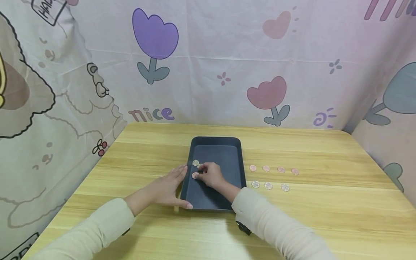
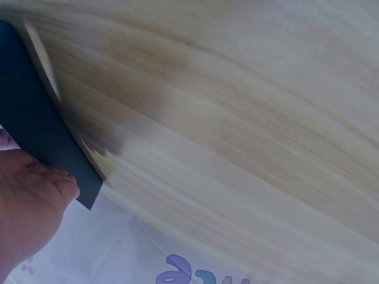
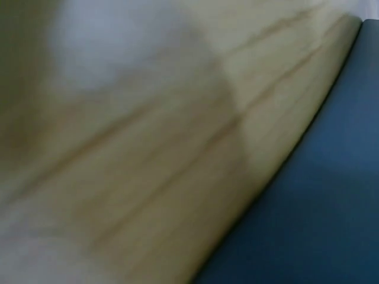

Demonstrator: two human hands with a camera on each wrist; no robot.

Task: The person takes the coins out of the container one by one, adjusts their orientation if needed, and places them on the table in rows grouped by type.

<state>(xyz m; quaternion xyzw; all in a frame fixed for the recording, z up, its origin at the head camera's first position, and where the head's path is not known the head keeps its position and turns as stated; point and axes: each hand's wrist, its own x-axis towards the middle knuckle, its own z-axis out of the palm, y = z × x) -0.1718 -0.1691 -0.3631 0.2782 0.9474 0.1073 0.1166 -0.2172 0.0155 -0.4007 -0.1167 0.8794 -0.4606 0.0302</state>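
A dark rectangular baking tray (image 1: 224, 155) lies on the wooden table. My left hand (image 1: 167, 187) rests against its left wall, fingers extended along the side and thumb spread to the near left corner. In the left wrist view, the fingertips touch the tray wall (image 2: 44, 118). Inside the tray, my right hand (image 1: 211, 175) reaches to the left with bent fingers. Near its fingertips are a silvery coin (image 1: 195, 163), a second coin partly covered by the fingers, and a copper-coloured coin (image 1: 195, 175) at the thumb. Whether it pinches one is hidden.
Right of the tray, several copper-coloured coins (image 1: 266, 168) form a row, with three silvery coins (image 1: 268, 186) in a row nearer me. A printed cloth (image 1: 208, 90) hangs along the table's back edge. The right wrist view shows blurred table and tray (image 3: 320, 201).
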